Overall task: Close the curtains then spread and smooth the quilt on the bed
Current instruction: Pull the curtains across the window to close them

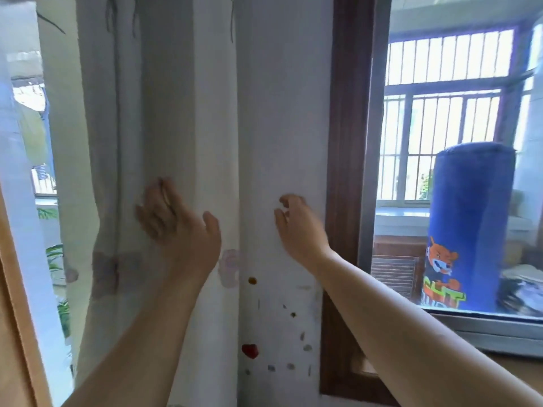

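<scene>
Curtain (123,142) hangs gathered in long vertical folds beside a white, sticker-dotted wall (282,113). Your left hand (176,227) lies spread against the folds, gripping nothing. Your right hand (296,227), loosely curled and empty, hovers at the wall near the brown window frame (349,142). A blue punching bag (470,224) stands behind the glass.

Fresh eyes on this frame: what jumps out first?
Two bare arms reach up mid-frame: the left hand touches the bunched white curtain, the right hand hovers, fingers bent, by the white wall. At right, behind the dark-framed window, stands a bright blue punching bag with a cartoon tiger; low on the wall sits a red heart sticker.
</scene>
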{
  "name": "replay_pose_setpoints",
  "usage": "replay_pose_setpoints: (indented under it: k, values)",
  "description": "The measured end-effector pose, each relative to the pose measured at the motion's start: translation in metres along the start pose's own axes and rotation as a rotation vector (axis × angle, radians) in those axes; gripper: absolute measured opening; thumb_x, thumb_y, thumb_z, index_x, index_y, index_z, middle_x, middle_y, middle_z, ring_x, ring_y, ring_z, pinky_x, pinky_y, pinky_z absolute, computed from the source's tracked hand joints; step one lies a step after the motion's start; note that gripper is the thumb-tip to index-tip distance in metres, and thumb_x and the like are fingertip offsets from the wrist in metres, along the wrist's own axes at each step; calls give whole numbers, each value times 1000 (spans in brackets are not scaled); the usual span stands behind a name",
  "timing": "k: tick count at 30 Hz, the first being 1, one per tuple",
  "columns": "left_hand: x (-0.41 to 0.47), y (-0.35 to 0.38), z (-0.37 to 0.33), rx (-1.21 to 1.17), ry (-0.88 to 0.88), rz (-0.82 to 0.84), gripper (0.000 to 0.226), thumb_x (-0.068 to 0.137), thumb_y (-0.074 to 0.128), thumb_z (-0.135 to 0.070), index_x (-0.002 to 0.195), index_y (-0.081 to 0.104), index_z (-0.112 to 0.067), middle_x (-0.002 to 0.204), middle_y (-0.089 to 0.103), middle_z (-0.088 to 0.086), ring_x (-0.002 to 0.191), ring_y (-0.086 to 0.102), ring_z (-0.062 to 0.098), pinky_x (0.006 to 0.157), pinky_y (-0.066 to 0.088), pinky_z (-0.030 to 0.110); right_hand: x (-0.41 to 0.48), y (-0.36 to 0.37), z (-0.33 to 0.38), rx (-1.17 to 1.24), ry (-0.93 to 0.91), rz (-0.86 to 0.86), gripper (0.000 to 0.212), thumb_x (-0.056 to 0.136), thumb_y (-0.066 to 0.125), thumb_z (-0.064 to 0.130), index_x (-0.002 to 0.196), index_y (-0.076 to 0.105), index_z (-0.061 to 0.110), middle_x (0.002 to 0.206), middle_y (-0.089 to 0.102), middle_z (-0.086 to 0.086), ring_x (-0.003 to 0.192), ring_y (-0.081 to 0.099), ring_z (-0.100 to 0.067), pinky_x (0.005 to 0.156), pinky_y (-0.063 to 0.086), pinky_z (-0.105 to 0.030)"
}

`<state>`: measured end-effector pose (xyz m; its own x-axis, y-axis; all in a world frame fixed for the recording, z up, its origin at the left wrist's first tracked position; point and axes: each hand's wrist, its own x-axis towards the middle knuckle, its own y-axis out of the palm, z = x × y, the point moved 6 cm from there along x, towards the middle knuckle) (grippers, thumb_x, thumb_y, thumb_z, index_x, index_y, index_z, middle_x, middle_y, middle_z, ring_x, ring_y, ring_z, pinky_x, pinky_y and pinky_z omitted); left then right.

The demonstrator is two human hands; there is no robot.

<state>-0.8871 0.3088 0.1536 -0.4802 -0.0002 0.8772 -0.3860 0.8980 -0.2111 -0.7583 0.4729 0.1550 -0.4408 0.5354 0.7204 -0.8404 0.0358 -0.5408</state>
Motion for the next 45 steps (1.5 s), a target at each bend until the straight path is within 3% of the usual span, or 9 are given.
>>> replay_pose_setpoints:
  k: [3,7,10,19,24,28,32,37,45]
  values:
    - [-18,15,-61,-57,154,48,82,73,58,-20,144,25,4,144,31,26,134,28,43,114,13,56,-12,-48,-31,-76,37,-85,33,96,47,24,126,53,11,124,58,-8,109,57,-28,90,46,-36]
    - [-46,30,-122,-126,243,117,79,77,57,-21,144,24,5,144,31,27,135,29,44,115,13,57,-31,-111,-64,-168,50,-219,25,95,49,19,117,58,10,117,63,-8,103,61,-28,88,51,-39]
    - [-67,40,-162,-172,294,127,80,78,56,-24,145,23,4,145,31,28,135,28,43,115,15,56,-46,-155,-88,-254,48,-285,28,94,51,17,120,58,11,122,63,-8,109,60,-26,95,48,-40]
    - [-132,53,-293,-379,355,240,83,80,58,-33,148,19,-5,151,25,17,142,20,31,118,9,50,-100,-279,-162,-516,126,-438,32,90,58,14,121,57,5,119,62,-13,108,59,-29,94,44,-33]
    - [-175,54,-368,-546,363,328,90,75,67,-29,147,22,0,147,30,20,138,25,34,116,16,52,-138,-349,-194,-744,105,-564,41,82,64,15,120,55,3,120,58,-16,111,56,-33,101,43,-40]
    - [-211,55,-430,-688,335,400,83,79,48,-41,145,27,4,143,36,23,134,27,33,112,23,54,-170,-409,-216,-876,124,-658,49,87,57,20,131,48,1,133,48,-20,124,44,-35,110,33,-43]
    - [-251,51,-498,-833,305,570,93,80,28,-63,151,9,-5,153,20,17,142,16,32,117,10,48,-204,-472,-248,-936,174,-682,49,90,53,18,134,45,-2,136,47,-21,128,42,-35,112,31,-40]
    - [-293,43,-573,-956,300,774,104,81,46,-70,152,-1,-10,158,8,12,145,7,27,118,4,44,-241,-540,-290,-969,354,-633,53,89,56,20,135,41,-2,138,43,-21,128,42,-37,110,33,-43]
    - [-345,66,-653,-1000,128,1059,137,58,57,-83,150,-13,-10,159,5,15,146,8,32,116,15,54,-291,-626,-349,-991,553,-556,53,93,51,21,138,36,-2,142,39,-19,133,34,-33,112,24,-37]
